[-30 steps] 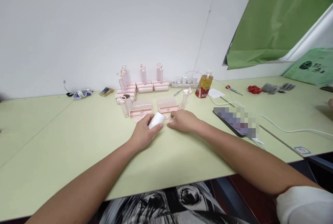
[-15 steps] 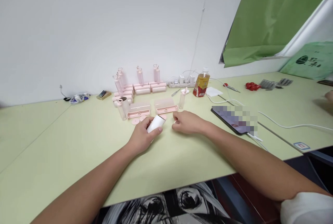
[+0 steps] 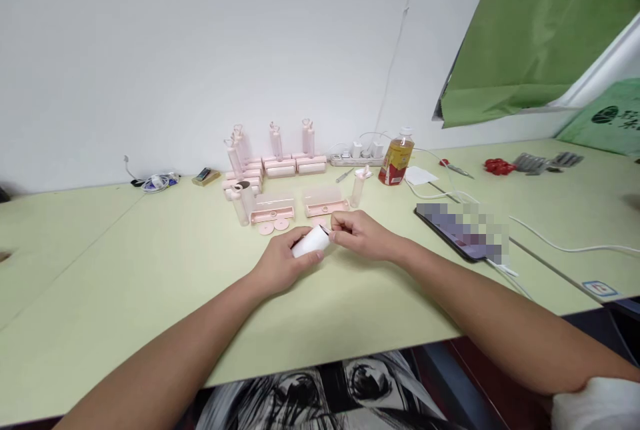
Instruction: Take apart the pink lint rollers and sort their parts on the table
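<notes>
Gripping a white roll [image 3: 311, 242] between thumb and fingers, the left hand [image 3: 280, 263] holds it slanted over the bench [image 3: 165, 283], its open end turned toward the right. The right hand [image 3: 361, 237] is at that open end, fingers curled in close to the rim; whether they pinch anything cannot be told. Just beyond the roll lie two pink discs [image 3: 266, 227], side by side in front of a long pink tray [image 3: 273, 215] with a clear cover behind it. A second pink tray [image 3: 327, 209], likewise covered, sits to its right, near an upright clear tube [image 3: 358, 189]. Farther back, by the wall, pink cases [image 3: 281, 169] are lined up with slim tubes standing on or behind them. A drink bottle [image 3: 397, 161] stands right of a power strip [image 3: 345, 161], and a phone [image 3: 450, 235] lies beyond the right forearm.
</notes>
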`<control>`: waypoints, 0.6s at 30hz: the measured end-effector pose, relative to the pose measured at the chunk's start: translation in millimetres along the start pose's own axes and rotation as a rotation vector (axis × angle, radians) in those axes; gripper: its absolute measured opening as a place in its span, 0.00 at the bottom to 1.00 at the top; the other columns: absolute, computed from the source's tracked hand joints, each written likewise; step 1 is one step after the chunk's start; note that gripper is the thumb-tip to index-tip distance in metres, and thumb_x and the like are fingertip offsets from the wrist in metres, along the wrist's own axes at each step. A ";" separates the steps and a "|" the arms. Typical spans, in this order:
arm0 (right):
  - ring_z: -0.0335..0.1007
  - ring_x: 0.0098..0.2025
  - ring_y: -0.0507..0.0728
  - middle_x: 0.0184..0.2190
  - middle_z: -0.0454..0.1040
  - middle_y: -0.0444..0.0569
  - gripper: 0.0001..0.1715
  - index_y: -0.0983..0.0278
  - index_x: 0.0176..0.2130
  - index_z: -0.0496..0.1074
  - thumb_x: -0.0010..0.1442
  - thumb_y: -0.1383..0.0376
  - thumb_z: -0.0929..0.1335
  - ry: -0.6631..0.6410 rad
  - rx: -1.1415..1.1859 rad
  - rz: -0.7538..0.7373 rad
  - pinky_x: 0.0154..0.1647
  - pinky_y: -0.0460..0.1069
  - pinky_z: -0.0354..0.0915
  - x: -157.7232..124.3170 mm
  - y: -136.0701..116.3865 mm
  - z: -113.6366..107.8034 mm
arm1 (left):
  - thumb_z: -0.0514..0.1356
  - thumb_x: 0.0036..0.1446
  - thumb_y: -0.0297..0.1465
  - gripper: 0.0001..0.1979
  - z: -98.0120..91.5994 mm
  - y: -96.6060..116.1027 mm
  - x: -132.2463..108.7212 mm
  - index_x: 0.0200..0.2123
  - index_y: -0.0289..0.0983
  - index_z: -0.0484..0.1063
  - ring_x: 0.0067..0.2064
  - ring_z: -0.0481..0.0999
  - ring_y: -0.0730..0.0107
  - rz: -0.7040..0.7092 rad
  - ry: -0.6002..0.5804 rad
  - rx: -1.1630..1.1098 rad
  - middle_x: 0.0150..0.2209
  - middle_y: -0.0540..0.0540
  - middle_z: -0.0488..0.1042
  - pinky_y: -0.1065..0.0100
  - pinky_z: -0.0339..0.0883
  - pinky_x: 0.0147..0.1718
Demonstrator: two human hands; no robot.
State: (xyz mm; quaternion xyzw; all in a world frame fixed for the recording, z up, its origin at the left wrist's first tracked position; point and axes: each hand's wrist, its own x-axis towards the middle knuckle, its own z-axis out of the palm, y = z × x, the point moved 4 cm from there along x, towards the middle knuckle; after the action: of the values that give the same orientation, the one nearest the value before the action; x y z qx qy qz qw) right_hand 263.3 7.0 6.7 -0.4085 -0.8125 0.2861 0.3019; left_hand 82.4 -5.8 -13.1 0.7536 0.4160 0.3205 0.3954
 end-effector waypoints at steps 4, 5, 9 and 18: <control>0.49 0.24 0.49 0.22 0.55 0.38 0.17 0.63 0.27 0.59 0.59 0.56 0.67 -0.042 0.030 -0.074 0.25 0.45 0.49 -0.8 -0.3 0.5 | 0.64 0.51 0.38 0.22 1.3 1.2 0.3 0.50 0.38 0.74 0.42 0.75 0.61 0.010 -0.027 -0.036 0.43 0.47 0.78 0.67 0.67 0.38; 0.49 0.25 0.49 0.23 0.56 0.39 0.17 0.63 0.27 0.59 0.59 0.56 0.67 -0.047 0.036 -0.090 0.25 0.45 0.49 -0.8 -0.7 0.2 | 0.64 0.51 0.39 0.23 1.5 1.3 0.4 0.49 0.38 0.75 0.41 0.75 0.61 0.008 -0.033 -0.046 0.43 0.47 0.78 0.67 0.67 0.37; 0.50 0.25 0.49 0.24 0.57 0.39 0.17 0.63 0.28 0.61 0.60 0.55 0.67 -0.076 0.074 -0.122 0.26 0.45 0.50 -0.7 -1.7 -0.3 | 0.65 0.51 0.41 0.23 1.8 1.3 -0.1 0.49 0.38 0.75 0.41 0.74 0.62 0.012 -0.053 -0.068 0.43 0.47 0.78 0.68 0.67 0.37; 0.49 0.25 0.48 0.23 0.55 0.39 0.17 0.63 0.27 0.59 0.59 0.57 0.68 -0.098 0.046 -0.130 0.25 0.45 0.49 -2.0 -3.1 -2.7 | 0.65 0.52 0.41 0.26 2.9 1.9 -1.6 0.53 0.38 0.73 0.42 0.75 0.62 0.043 -0.065 -0.032 0.46 0.45 0.77 0.67 0.67 0.39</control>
State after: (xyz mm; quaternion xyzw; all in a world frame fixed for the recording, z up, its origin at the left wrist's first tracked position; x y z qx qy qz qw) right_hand 264.7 4.3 10.1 -0.3335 -0.8444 0.3041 0.2888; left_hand 84.7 -8.8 -13.1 0.7661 0.3815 0.3106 0.4137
